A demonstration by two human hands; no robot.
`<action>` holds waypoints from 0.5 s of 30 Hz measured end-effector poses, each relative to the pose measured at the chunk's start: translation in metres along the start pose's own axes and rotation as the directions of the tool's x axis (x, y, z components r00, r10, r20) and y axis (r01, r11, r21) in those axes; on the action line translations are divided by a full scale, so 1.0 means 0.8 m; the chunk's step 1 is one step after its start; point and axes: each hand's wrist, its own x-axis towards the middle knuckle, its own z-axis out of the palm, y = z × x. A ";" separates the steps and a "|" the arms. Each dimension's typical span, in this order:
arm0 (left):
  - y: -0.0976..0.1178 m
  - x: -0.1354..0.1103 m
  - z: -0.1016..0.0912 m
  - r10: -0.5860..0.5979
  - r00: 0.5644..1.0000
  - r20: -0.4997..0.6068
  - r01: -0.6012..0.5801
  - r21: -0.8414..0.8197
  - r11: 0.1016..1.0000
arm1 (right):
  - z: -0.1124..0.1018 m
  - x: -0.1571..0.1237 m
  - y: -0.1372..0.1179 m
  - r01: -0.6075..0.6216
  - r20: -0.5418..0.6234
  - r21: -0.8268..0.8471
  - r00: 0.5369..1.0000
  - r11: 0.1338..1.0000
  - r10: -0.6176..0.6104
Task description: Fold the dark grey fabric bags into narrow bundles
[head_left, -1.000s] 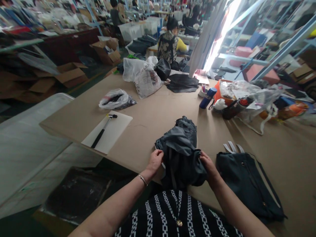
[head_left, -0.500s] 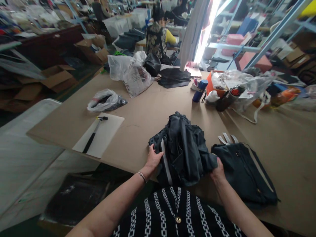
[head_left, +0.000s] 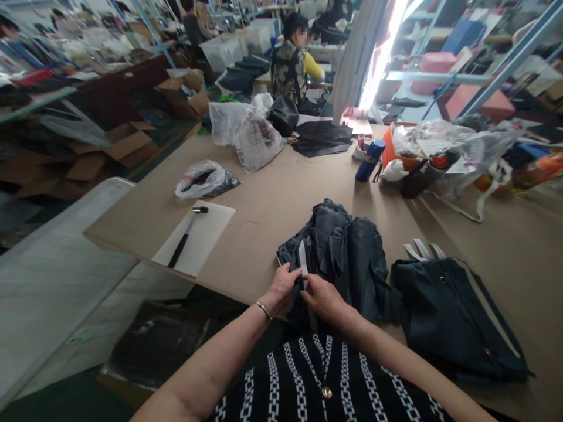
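We sit at the near edge of a long worktop (head_left: 281, 205) covered in brown card, in a crowded workshop. Metal shelving (head_left: 505, 58) stands at the far right, and flattened cardboard boxes (head_left: 118, 146) are heaped on the far left. Beyond the far end of the worktop sits a co-worker (head_left: 288, 76) in a patterned vest with yellow sleeves.

Directly in front of us, at the worktop's near edge, lies a crumpled bundle of dark grey fabric (head_left: 347, 258). Our left hand (head_left: 284, 284) and right hand (head_left: 323, 299) meet at its near end, fingers curled and closed on the cloth, on either side of a narrow white strip (head_left: 302, 264) sewn or laid along it. Just to the right of the bundle, nearly touching it, lies a dark bag (head_left: 453, 316) with white straps (head_left: 417, 249) at its far end.

Farther up the worktop are a large white plastic bag (head_left: 250, 138), a flat black fabric piece (head_left: 321, 138), and an orange basket (head_left: 396, 146) under clear plastic. A white board (head_left: 197, 237) at the left carries a black-handled mallet (head_left: 185, 240). A smaller plastic bag (head_left: 204, 180) lies beyond it, a blue flask (head_left: 370, 160) stands upright near the basket, and a thin bracelet (head_left: 264, 310) circles our left wrist.
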 end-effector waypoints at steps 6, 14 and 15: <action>0.025 -0.006 -0.005 -0.014 0.998 0.058 0.025 -0.189 0.982 | 0.018 0.023 0.036 -0.134 -0.165 0.120 0.974 0.984 0.153; 0.032 -0.002 -0.029 0.099 0.989 -0.108 -0.096 0.035 0.995 | 0.014 0.046 0.049 -0.176 -0.144 0.159 0.969 0.971 0.200; 0.041 -0.006 -0.037 0.203 0.962 -0.184 -0.181 0.131 0.975 | 0.010 0.045 0.046 -0.167 -0.138 0.187 0.971 0.968 0.194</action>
